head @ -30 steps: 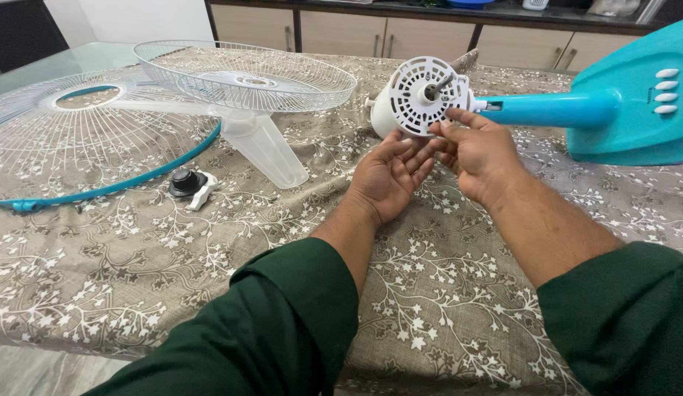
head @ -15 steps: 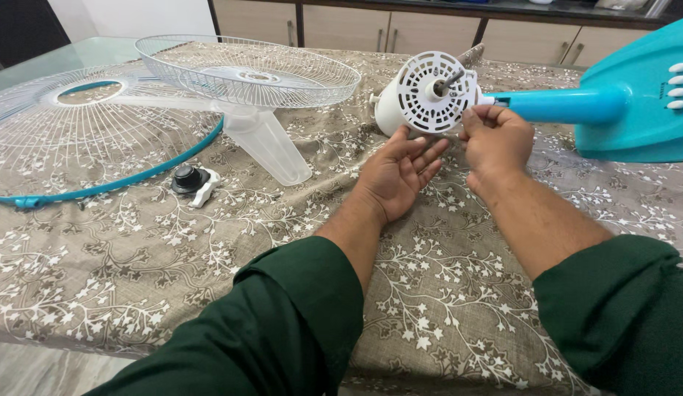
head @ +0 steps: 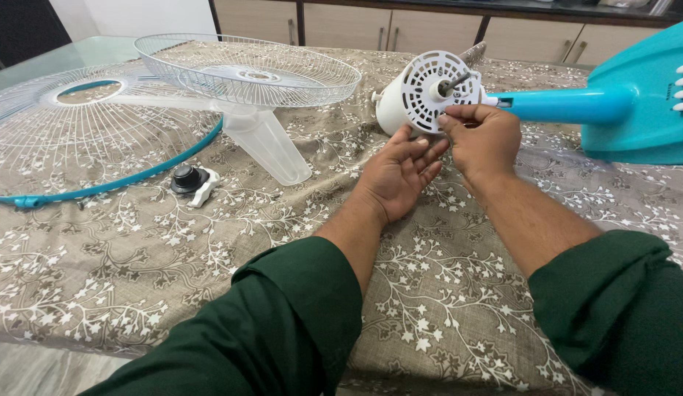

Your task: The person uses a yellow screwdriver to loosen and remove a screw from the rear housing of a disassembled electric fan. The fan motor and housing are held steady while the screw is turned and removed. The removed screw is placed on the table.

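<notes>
Counting: two hands, one fan motor housing (head: 400, 103), two wire grilles, one clear blade, one black knob (head: 186, 178). The housing is white and drum-shaped, lying on its side on the patterned tablecloth (head: 209, 249) near the table's far edge, its slotted round face toward the camera, a metal shaft (head: 456, 81) sticking out at centre, a teal neck (head: 569, 104) running right. Left hand (head: 396, 172) is palm-up beneath it, fingers loosely spread, fingertips touching the rim. Right hand (head: 482, 139) has fingers pinched together at the face's lower edge; whether they hold anything, cannot tell.

Cloth-covered table (head: 173, 271): fan grilles (head: 246, 70), blade (head: 268, 147), motor (head: 422, 92).
</notes>
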